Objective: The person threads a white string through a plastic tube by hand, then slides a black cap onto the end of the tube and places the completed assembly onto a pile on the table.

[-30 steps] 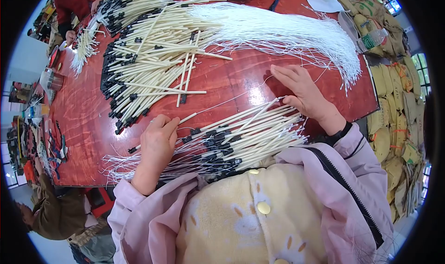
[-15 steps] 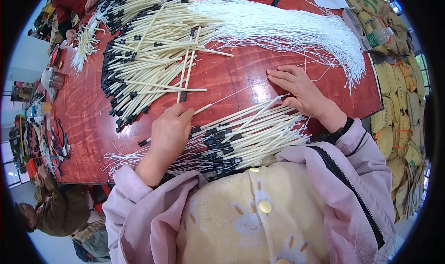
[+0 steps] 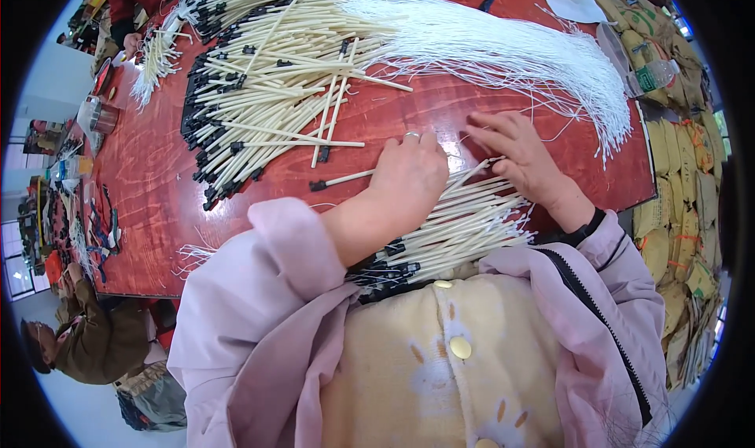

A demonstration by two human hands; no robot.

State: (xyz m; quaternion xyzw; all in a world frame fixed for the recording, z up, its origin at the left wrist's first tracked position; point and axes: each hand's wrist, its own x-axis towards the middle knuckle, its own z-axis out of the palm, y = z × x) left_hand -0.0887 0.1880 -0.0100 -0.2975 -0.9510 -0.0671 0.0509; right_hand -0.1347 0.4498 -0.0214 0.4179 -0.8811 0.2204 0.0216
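Note:
My left hand [image 3: 413,179] is closed around a thin cream rod [image 3: 350,178]; its black end piece points left. Close beside it, my right hand [image 3: 523,161] has its fingers stretched out and slightly blurred, the thumb near a white cord end [image 3: 493,161]. Whether a cord runs between the two hands is hard to make out. Under and in front of my hands lies a bundle of cream rods [image 3: 464,235] with black pieces at the left and white cord tips at the right. My left forearm hides part of this bundle.
A large heap of cream rods [image 3: 275,94] with black ends lies farther back. White cords [image 3: 503,51] spread from it to the right. A plastic bottle [image 3: 654,77] is at the right, by stacked sacks [image 3: 676,173]. Other people [image 3: 94,334] are at the left and far left.
My left hand has moved right with the rod, up to my right hand. The right hand's fingers have lifted off the table a little. The whole view has shifted slightly.

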